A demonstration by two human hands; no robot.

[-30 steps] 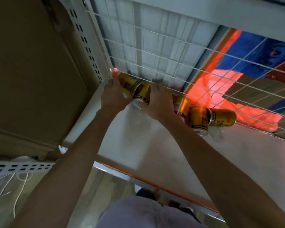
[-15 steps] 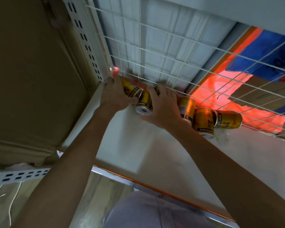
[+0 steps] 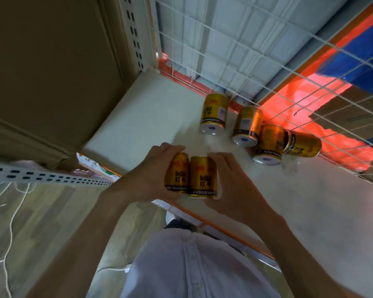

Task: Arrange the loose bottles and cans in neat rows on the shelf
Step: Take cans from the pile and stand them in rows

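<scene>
- The left hand (image 3: 146, 181) has its fingers wrapped round the left can (image 3: 177, 175), and the right hand (image 3: 237, 190) curls round the right can (image 3: 202, 179). Each hand holds one can, so neither is free.
- The two held cans touch side by side, labels toward the camera, over the front lip of the shelf (image 3: 151, 117). I cannot tell whether their bases rest on it.
- The other cans sit at 1 to 2 o'clock from the hands and well apart from them, close to the mesh (image 3: 235, 52) at the back.
- Three standing cans (image 3: 247, 125) form a ragged slant there. A tipped can (image 3: 304, 146) lies on its side, touching the last of them.
- The step in hand looks like placing this pair to start a row.
- To do it well, keep the pair pressed together, lower both bases flat at once, and square them to the shelf's front edge.
- Let go one hand at a time so neither can tips.
- The shelf corner at 11 o'clock would give a straight starting line.
- The tipped can may roll if nudged, so it should be stood up before the row reaches it.
</scene>
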